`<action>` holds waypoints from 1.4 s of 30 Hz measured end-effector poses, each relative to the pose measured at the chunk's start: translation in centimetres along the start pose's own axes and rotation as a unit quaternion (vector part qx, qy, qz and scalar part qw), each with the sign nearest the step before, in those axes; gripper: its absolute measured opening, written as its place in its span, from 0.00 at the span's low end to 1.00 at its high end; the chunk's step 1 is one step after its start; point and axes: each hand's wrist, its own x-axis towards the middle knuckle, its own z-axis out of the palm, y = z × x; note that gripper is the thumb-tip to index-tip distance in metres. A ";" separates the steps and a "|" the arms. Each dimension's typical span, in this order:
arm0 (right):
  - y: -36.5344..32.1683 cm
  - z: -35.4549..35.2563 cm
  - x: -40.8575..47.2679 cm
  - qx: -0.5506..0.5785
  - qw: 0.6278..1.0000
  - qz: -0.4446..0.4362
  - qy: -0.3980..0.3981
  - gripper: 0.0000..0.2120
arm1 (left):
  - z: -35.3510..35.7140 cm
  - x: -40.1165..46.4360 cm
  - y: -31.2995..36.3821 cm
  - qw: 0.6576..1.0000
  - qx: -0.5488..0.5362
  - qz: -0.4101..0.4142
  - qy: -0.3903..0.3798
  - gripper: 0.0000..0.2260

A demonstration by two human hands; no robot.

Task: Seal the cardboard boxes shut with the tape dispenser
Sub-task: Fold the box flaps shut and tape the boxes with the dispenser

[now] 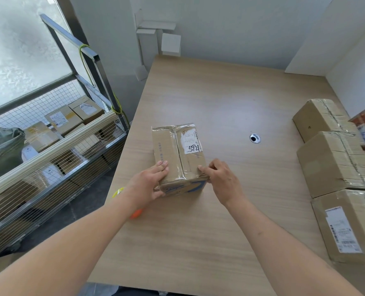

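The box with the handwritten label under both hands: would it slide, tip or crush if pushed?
The box would probably slide easily: smooth wooden table, glossy tape on it. It sits low and wide, so tipping seems unlikely. Its creased cardboard may dent under the left hand or right hand.

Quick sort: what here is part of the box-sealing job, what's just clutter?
Job:
- box, held by left hand and right hand
- stacked boxes
- orange object, possibly the dispenser, mostly hidden

Clutter:
- cart of parcels
- table grommet

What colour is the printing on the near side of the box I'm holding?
Blue, on the brown cardboard box; only the head view shows it.
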 end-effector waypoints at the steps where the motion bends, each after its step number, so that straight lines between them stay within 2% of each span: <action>1: 0.1 -0.3 -0.1 0.013 1.000 0.006 -0.011 0.03 | -0.3 0.1 -0.2 1.000 -0.002 0.000 -0.008 0.39; 2: 0.2 -0.5 -0.1 0.033 0.999 0.022 -0.016 0.01 | -0.5 0.2 -0.4 1.000 -0.006 0.000 -0.015 0.39; 3: 0.3 -0.3 0.0 0.042 0.999 0.027 -0.012 0.04 | -0.6 0.3 -0.5 1.000 -0.009 0.000 -0.019 0.38; 5: 0.3 0.2 0.1 0.064 0.997 0.044 0.006 0.18 | -0.6 0.5 -0.5 1.000 -0.015 -0.005 -0.022 0.37; 7: -0.1 0.5 0.0 0.092 0.993 0.067 0.027 0.23 | 0.0 0.4 -0.2 1.000 -0.013 -0.009 -0.008 0.37; 10: -0.6 0.6 -0.4 0.140 0.983 0.102 0.058 0.24 | 0.7 0.1 0.2 0.999 -0.018 -0.022 0.017 0.37; 13: -1.4 0.4 -1.0 0.207 0.966 0.145 0.057 0.28 | 0.6 0.2 0.2 0.999 -0.014 -0.028 0.014 0.37; 16: -2.7 1.0 -1.6 0.172 0.968 0.172 0.054 0.29 | 0.4 0.6 0.5 0.999 -0.004 -0.030 0.011 0.36; 22: -4.2 1.6 -1.6 0.184 0.960 0.209 -0.031 0.29 | 0.7 1.7 1.8 0.999 0.039 -0.029 -0.007 0.37; 25: -3.6 1.3 -1.3 0.204 0.954 0.218 -0.035 0.31 | 0.0 1.9 2.4 0.998 0.063 0.011 -0.029 0.37; 27: -3.2 1.0 -1.2 0.194 0.957 0.212 -0.043 0.32 | -0.1 1.7 2.3 0.995 0.093 0.035 -0.029 0.35; 30: -3.0 0.9 -1.1 0.187 0.958 0.204 -0.068 0.37 | 0.0 1.8 2.1 0.996 0.086 0.018 -0.028 0.29; 33: -2.7 1.1 -1.3 0.182 0.960 0.194 -0.090 0.46 | 0.1 1.9 2.1 0.997 0.073 0.015 -0.025 0.30; 36: -2.7 1.4 -1.6 0.070 0.983 0.151 -0.082 0.54 | 0.2 1.9 2.4 0.997 0.074 0.033 -0.016 0.32; 39: -3.9 1.9 -1.8 -0.065 0.994 0.040 -0.082 0.55 | 0.7 1.7 3.6 0.990 0.119 0.060 -0.039 0.35; 42: -4.8 2.5 -2.1 -0.087 0.991 0.020 -0.097 0.57 | 0.7 1.4 4.3 0.990 0.115 0.067 -0.042 0.37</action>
